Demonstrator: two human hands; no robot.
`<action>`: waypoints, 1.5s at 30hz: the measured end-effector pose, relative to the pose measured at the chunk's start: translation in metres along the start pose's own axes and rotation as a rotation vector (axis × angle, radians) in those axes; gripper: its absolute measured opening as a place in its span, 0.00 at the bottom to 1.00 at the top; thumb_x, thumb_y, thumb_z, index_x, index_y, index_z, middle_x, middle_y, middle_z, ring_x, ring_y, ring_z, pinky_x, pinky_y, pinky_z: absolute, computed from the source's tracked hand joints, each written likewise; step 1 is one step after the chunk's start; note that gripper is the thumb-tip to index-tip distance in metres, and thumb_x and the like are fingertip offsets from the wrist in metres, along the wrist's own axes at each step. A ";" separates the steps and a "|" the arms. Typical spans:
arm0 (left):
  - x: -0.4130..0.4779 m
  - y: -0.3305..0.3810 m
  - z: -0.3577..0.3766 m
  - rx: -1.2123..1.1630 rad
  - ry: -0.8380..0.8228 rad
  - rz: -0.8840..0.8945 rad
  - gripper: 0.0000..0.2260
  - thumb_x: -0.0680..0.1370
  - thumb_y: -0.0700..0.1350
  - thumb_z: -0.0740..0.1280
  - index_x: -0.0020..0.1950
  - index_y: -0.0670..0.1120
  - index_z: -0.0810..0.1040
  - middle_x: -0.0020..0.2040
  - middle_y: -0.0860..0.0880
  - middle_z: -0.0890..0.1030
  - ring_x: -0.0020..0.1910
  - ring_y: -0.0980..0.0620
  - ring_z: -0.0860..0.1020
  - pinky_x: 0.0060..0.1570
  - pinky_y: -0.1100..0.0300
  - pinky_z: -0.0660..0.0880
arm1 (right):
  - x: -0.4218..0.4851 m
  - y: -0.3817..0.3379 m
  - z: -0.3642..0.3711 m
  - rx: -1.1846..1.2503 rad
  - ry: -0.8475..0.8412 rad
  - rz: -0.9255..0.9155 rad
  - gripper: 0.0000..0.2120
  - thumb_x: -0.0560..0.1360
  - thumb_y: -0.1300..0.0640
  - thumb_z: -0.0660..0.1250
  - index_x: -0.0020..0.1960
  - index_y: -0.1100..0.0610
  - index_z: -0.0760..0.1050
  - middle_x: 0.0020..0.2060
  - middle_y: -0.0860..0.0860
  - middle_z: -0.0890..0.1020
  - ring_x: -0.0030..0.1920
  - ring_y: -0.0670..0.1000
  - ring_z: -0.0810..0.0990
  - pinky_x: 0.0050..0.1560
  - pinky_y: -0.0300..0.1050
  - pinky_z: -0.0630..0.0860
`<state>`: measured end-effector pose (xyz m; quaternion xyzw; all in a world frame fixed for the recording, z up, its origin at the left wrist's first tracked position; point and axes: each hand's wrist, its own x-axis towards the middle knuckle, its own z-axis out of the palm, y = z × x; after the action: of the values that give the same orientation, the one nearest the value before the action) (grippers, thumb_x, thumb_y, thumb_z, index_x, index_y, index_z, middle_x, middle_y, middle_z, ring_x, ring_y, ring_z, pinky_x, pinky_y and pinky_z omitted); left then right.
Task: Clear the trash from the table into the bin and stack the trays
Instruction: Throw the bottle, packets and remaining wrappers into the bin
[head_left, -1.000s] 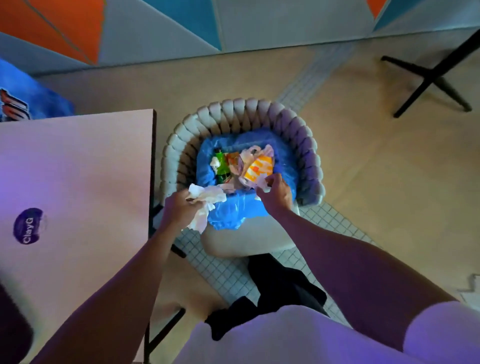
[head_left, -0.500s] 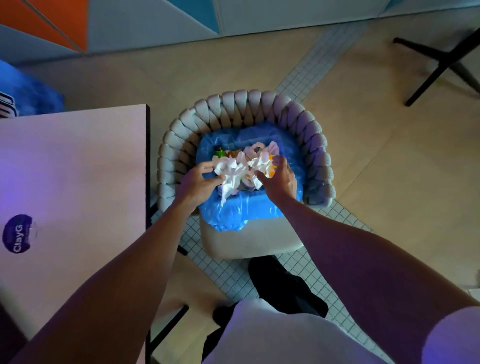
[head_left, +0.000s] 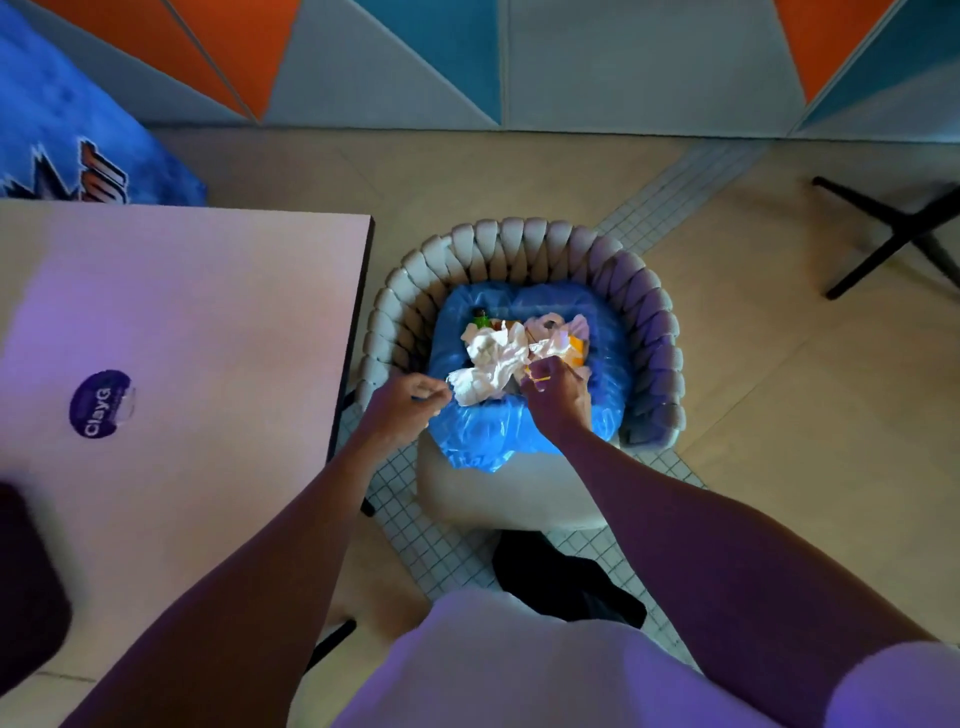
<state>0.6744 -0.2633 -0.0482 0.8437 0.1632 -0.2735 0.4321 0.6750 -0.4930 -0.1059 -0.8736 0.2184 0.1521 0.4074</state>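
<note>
The right hand (head_left: 558, 397) has its fingers curled tight at the near edge of the trash and pinches the crumpled white paper napkins (head_left: 491, 364), a thin yellow streak showing across its knuckles. The left hand (head_left: 408, 402) sits just left of it with loosely curled fingers, the fingertips at the wad's lower-left corner. I cannot tell whether they grip the paper or only touch it.

The napkins lie creased and bunched on top of the bin (head_left: 608, 364), which is lined with a glossy, wrinkled blue plastic bag. The bag's near edge spills over the rim. Behind the wad, a green bottle top (head_left: 480, 317) and a bit of orange wrapper (head_left: 575, 344) show among pale, crinkled plastic.

The bin stands on the smooth beige seat of a chair (head_left: 519, 244) whose rounded backrest is a thick, plump braid of pale fabric curving around it.

To the left of the frame is the bench (head_left: 208, 312), a flat, pale pink top with a dark square edge, bearing a round purple sticker (head_left: 101, 405) that reads "ClayG". A dark rounded shape (head_left: 26, 571) sits at its lower-left corner, too blurred to name.

The floor (head_left: 779, 415) is large beige tiles crossed by a strip of small white mosaic squares. Black metal legs (head_left: 893, 234) splay at upper right. The wall (head_left: 623, 62) carries orange, teal and grey triangular panels.
</note>
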 end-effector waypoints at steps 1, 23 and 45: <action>-0.007 -0.004 -0.004 -0.020 0.009 -0.005 0.12 0.78 0.52 0.73 0.59 0.49 0.85 0.55 0.51 0.86 0.50 0.54 0.86 0.58 0.48 0.83 | -0.005 -0.004 0.002 -0.004 -0.009 -0.012 0.11 0.77 0.52 0.69 0.57 0.54 0.78 0.54 0.50 0.84 0.56 0.55 0.82 0.54 0.47 0.76; -0.287 -0.261 -0.145 -0.327 0.619 -0.138 0.07 0.78 0.45 0.74 0.55 0.45 0.87 0.52 0.48 0.88 0.49 0.48 0.85 0.51 0.58 0.78 | -0.248 -0.155 0.179 -0.264 -0.420 -0.681 0.12 0.77 0.53 0.72 0.59 0.56 0.81 0.52 0.52 0.86 0.51 0.53 0.86 0.58 0.49 0.80; -0.520 -0.502 -0.101 -0.564 1.036 -0.534 0.09 0.79 0.49 0.72 0.57 0.49 0.86 0.56 0.51 0.86 0.51 0.53 0.81 0.54 0.61 0.72 | -0.481 -0.170 0.345 -0.629 -0.828 -1.214 0.21 0.77 0.46 0.72 0.67 0.53 0.76 0.62 0.50 0.83 0.59 0.51 0.83 0.61 0.49 0.81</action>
<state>0.0351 0.0868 -0.0080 0.6509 0.6203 0.1244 0.4197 0.3180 -0.0029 0.0023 -0.7865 -0.5174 0.2703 0.2016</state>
